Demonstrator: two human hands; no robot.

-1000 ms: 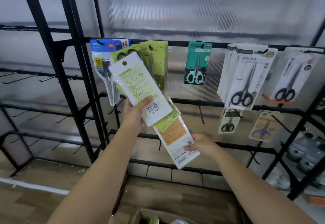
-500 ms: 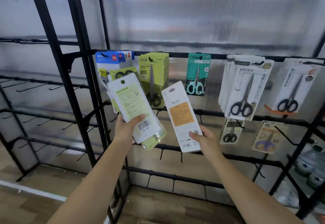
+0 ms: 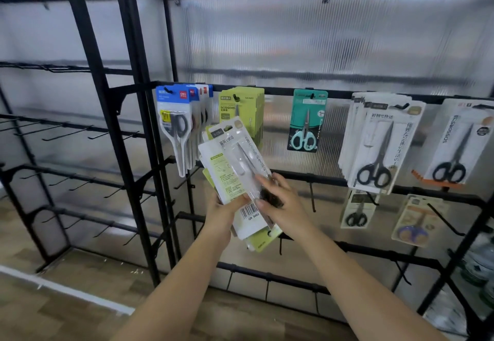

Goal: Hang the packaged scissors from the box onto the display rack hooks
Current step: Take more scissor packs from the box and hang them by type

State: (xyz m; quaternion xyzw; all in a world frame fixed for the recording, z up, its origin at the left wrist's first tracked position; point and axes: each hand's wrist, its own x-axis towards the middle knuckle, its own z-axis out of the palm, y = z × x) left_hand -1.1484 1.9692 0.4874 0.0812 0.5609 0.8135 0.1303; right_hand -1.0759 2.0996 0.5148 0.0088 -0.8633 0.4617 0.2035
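My left hand (image 3: 223,208) grips a small stack of packaged scissors, white and lime-green backs (image 3: 223,177) facing me, in front of the black display rack (image 3: 149,153). My right hand (image 3: 278,199) holds a white pack with black-handled scissors (image 3: 240,158), front side toward me, laid over that stack. The two hands touch at the packs. Hooks on the upper bar carry blue-topped packs (image 3: 176,126), lime-green packs (image 3: 243,108), a teal pack (image 3: 306,121) and white packs (image 3: 379,142). The box is out of view.
Bare black hooks (image 3: 311,196) jut from the lower bars near my hands and from the left rack section (image 3: 66,132). More white and tan packs (image 3: 357,209) hang low right. A ribbed translucent panel backs the rack. Wooden floor below.
My right hand turned its white pack front side out and brought it left onto the stack in my left hand. The view tilted up, showing the rack's top.
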